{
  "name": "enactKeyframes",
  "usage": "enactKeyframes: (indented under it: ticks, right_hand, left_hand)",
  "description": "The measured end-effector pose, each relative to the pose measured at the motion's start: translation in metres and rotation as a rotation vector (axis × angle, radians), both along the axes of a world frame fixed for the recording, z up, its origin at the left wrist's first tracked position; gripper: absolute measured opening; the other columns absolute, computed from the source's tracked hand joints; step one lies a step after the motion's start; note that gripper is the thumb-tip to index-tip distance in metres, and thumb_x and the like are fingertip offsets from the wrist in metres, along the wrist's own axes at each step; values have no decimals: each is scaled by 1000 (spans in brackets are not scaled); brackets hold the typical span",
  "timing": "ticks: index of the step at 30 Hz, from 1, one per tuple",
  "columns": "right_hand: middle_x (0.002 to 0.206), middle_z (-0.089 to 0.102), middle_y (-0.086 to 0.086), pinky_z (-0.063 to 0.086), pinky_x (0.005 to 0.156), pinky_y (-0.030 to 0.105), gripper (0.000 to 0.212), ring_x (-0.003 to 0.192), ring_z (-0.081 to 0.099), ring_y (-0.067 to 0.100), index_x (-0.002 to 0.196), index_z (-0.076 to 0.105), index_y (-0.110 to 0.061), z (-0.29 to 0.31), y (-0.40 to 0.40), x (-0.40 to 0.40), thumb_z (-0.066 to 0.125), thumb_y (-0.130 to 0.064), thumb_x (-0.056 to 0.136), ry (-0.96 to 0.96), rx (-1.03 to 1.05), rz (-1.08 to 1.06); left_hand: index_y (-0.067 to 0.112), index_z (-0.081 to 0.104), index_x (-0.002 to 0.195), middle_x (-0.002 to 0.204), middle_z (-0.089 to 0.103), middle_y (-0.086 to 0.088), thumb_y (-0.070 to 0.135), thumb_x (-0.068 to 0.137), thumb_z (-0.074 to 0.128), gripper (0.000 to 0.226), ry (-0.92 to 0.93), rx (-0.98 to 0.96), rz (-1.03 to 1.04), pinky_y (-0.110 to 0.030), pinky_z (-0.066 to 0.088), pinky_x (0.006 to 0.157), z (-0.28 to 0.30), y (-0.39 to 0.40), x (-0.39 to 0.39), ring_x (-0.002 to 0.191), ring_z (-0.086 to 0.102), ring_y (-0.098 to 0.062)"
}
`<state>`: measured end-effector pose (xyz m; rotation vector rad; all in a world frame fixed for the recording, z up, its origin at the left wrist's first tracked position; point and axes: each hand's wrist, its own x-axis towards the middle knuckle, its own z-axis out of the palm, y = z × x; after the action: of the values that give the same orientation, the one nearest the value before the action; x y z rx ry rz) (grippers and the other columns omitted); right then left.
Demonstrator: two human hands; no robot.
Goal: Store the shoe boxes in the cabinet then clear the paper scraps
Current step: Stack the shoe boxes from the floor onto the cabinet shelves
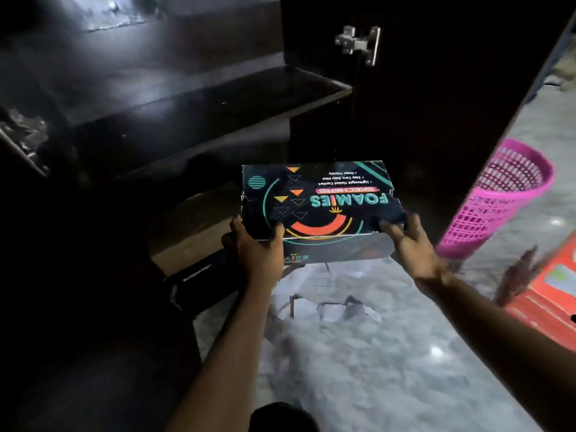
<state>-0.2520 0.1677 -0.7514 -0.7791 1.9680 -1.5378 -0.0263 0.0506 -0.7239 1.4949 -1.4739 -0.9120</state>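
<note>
A dark shoe box (318,201) with teal "FOAMIES" lettering is held level above the floor, in front of the open dark cabinet (193,98). My left hand (255,244) grips its near left corner and my right hand (411,244) grips its near right corner. Inside the cabinet's bottom compartment, left of the held box, sit a brown box (193,226) and a black box (199,279). White paper scraps (324,304) lie on the grey floor just beneath the held box.
The cabinet door (436,88) stands open behind the box, its metal hinge (358,42) showing. A pink mesh basket (498,198) leans on the floor at the right. An orange-red box (548,300) lies at the far right edge. Dark shelves rise upper left.
</note>
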Motion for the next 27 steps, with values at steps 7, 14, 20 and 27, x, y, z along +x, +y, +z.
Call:
enactKeyframes:
  ticks: [7, 14, 20, 27]
  right_hand:
    - [128, 65, 1, 52, 91, 14, 46, 118, 63, 24, 139, 49, -18, 25, -137, 22, 64, -37, 100, 84, 0, 231]
    - [127, 60, 1, 49, 64, 16, 71, 103, 66, 19, 145, 45, -19, 34, -240, 69, 69, -58, 91, 70, -4, 436]
    - [142, 60, 18, 40, 92, 25, 60, 131, 57, 35, 147, 44, -6, 13, -288, 96, 67, -35, 100, 41, 35, 508]
    - [141, 61, 17, 48, 109, 48, 66, 130, 58, 38, 144, 45, -12, 1, -315, 111, 65, -52, 95, 71, 34, 551]
  left_hand:
    - [14, 40, 153, 152, 42, -20, 42, 87, 76, 80, -61, -106, 268, -43, 42, 108, 22, -76, 44, 139, 46, -39]
    - [14, 33, 155, 157, 36, -19, 45, 86, 78, 88, -52, -46, 456, -44, 38, 114, 26, -130, 86, 145, 39, -38]
    - [15, 66, 129, 149, 39, -23, 57, 85, 68, 61, -512, -90, 472, -53, 30, 122, 3, -150, 95, 145, 29, -43]
    - [31, 54, 147, 156, 44, -13, 60, 88, 62, 67, -746, -185, 265, -56, 7, 129, -8, -153, 79, 148, 36, -35]
